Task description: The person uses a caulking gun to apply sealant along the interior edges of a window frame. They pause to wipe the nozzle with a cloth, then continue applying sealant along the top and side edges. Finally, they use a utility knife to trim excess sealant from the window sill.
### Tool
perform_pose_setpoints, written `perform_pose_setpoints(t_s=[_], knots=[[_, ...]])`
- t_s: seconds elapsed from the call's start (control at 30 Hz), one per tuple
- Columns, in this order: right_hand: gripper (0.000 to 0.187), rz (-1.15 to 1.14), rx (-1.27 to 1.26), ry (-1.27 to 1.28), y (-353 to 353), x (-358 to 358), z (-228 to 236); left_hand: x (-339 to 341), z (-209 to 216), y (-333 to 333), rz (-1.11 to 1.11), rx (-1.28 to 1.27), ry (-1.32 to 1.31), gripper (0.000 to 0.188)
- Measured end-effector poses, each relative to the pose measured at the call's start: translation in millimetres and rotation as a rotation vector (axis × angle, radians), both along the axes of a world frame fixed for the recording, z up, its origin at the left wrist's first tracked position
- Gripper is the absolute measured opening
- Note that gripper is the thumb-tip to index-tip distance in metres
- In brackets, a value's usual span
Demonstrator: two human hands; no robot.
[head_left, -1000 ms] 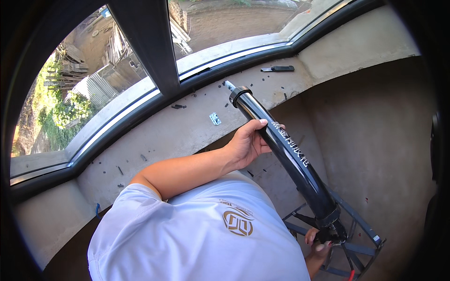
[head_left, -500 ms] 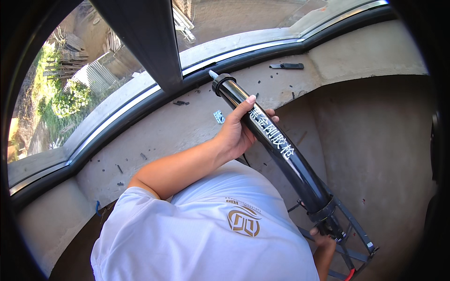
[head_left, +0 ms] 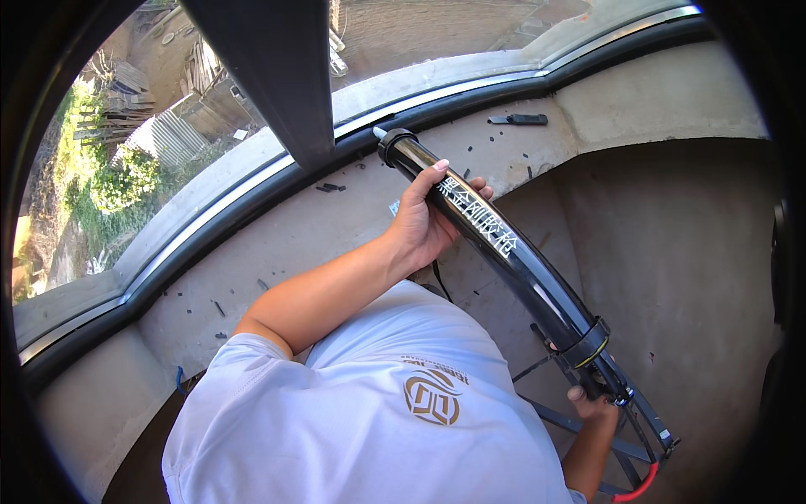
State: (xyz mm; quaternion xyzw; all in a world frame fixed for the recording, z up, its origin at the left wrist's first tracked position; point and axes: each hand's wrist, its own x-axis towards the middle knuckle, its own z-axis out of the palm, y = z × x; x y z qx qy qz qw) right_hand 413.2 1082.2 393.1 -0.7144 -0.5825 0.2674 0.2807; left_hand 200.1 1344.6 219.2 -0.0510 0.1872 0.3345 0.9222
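A long black caulking gun (head_left: 525, 269) with white lettering slants across the view, its pale nozzle tip up by the black frame edge of the window. My left hand (head_left: 428, 214) cradles the upper barrel, palm beneath, thumb lying on top and fingertips showing on the far side. At the lower right my right hand (head_left: 594, 403) grips the gun's rear handle. Its fingers are partly hidden behind the handle. A red grip end (head_left: 642, 487) hangs below that hand. The nozzle tip is beside the window frame (head_left: 252, 214); whether it touches I cannot tell.
On the concrete sill (head_left: 252, 269) lie dark scraps (head_left: 330, 186) and a black utility knife (head_left: 518, 119). A dark window post (head_left: 269, 76) rises at the far side. A metal stand (head_left: 554, 416) stands at the lower right, below the gun.
The gun's rear end and my right hand have risen slightly and come more into view. The nozzle stays near the window frame, and my left hand keeps its hold, shifted slightly left.
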Motion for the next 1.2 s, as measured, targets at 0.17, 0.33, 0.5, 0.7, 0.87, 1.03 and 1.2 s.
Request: perform_pose_setpoints(t_s=[0.17,0.33,0.5,0.7,0.87,1.03,1.2], knots=[[0.074,0.071,0.032,-0.06,15,-1,1,-2,-2,5,0.007,-0.014,-0.011,0.053],[0.071,0.176,-0.014,-0.122,30,3,11,-3,-2,7,0.019,-0.035,-0.037,0.05],[0.07,0.261,-0.11,-0.139,43,8,21,-4,-5,11,0.046,-0.052,-0.093,0.045],[0.067,0.33,-0.103,-0.156,57,13,27,-5,-4,14,0.065,-0.074,-0.101,0.044],[0.068,0.404,-0.089,-0.171,68,16,31,-5,-2,16,0.08,-0.098,-0.122,0.044],[0.069,0.431,-0.088,-0.19,77,16,37,-4,-3,17,0.096,-0.102,-0.147,0.044],[0.072,0.437,-0.058,-0.222,85,14,40,-2,-4,18,0.11,-0.099,-0.166,0.044]])
